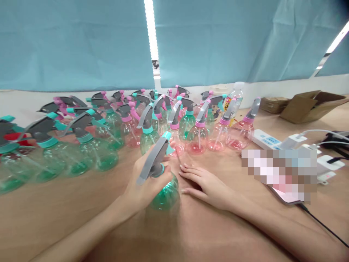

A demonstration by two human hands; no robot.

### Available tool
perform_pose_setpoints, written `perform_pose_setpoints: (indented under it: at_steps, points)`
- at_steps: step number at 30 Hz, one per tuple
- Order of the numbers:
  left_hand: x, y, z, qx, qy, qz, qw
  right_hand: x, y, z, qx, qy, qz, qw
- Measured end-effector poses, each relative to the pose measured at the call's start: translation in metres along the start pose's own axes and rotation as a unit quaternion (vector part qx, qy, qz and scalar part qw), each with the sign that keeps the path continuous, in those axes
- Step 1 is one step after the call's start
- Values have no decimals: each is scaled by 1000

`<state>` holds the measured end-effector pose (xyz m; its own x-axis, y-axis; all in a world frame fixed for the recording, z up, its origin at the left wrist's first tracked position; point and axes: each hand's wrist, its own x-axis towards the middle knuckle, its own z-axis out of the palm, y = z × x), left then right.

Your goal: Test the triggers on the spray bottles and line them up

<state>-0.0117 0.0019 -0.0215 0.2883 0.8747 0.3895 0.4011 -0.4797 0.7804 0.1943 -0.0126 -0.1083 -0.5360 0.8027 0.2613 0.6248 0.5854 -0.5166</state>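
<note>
Green spray bottle (164, 196), teal-nozzled with a grey trigger, is clamped at the neck in the left hand's (148, 174) grip, fingers behind and thumb across the front. It sits at the middle of the near working area; whether its base touches the tabletop (131, 233), I cannot tell. At three o'clock from it the right hand (211, 187) lies palm down, fingers stretched out and holding nothing, tips just beside the bottle.

Other green bottles (81, 160) crowd from nine to eleven o'clock; pink bottles (197, 140) stand from twelve to two, so the far side is blocked close by. Beyond the right hand, a pixelated flat device (289, 198) lies at three, a power strip (265, 139) with white plugs toward two, and an open cardboard box (305, 107) farther out.

The tabletop's far edge meets a white wall (261, 87) at twelve. The widest stretch of wood runs from six to eight, crossed by the left forearm.

Toward one, a clear bottle (237, 96) has coloured print behind it, too small to read.
</note>
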Motion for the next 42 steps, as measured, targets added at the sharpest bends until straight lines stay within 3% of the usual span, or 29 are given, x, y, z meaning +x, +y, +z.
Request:
perform_pose_setpoints:
  at_steps: [9, 21, 42]
  points:
    - [1, 1, 0, 4, -19, -23, 1000, 0, 5, 0, 19, -1, 3, 1000]
    - [1, 4, 0, -25, -38, -8, 999, 1, 9, 4, 17, 1, -7, 1000]
    - [0, 5, -1, -13, -37, -10, 999, 2, 8, 2, 20, -7, -5, 1000]
